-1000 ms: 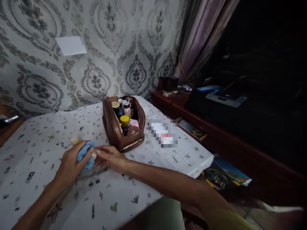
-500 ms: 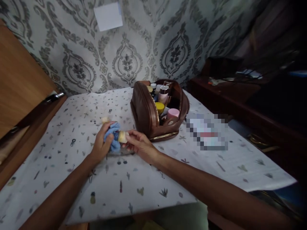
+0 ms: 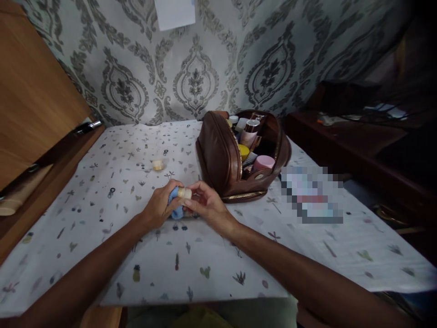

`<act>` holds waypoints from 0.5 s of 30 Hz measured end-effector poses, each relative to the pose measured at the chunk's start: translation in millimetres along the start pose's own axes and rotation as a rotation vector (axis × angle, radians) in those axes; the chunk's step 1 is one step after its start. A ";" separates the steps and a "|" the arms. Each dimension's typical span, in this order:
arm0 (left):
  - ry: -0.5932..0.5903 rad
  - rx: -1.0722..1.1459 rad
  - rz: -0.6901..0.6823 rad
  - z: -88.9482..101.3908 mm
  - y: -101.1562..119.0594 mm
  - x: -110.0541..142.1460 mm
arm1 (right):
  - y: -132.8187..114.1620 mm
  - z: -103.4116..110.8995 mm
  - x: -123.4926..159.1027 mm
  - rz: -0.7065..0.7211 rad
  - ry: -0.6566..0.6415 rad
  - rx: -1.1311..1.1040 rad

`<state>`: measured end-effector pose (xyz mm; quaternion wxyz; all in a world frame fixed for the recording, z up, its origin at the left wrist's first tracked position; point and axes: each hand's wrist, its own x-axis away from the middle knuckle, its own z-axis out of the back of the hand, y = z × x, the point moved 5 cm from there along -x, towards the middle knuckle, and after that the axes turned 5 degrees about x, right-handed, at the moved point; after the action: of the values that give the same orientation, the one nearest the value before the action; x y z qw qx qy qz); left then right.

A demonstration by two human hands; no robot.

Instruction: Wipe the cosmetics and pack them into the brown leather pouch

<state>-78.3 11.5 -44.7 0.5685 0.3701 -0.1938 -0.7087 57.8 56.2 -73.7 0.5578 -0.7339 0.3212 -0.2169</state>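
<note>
Container: held over tablecloth, front-left of bag | left hand: fingers closed on blue cloth round it | right hand: fingertips pinching its pale end | done: bag open, jars inside | remaining: handling looks unfinished, extent unclear

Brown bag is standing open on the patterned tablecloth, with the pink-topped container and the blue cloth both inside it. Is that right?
Not quite: the head view shows the blue cloth outside the bag, held in the left hand. The brown bag does stand open on the patterned tablecloth, with the pink-topped container inside.
</note>
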 end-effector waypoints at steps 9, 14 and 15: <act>0.003 0.266 0.073 -3.9 1.9 -2.2 | -17.6 0.8 13.3 0.472 0.081 0.624; 0.036 0.309 0.046 -1.1 0.7 -3.0 | -12.0 3.9 9.2 0.361 0.124 0.512; 0.055 0.308 0.024 0.7 1.6 -2.8 | -11.0 4.7 8.2 0.325 0.134 0.469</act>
<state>-77.5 13.6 -42.2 0.5185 0.4700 -0.2889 -0.6533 69.2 55.5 -64.8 0.7172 -0.5080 0.4116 -0.2411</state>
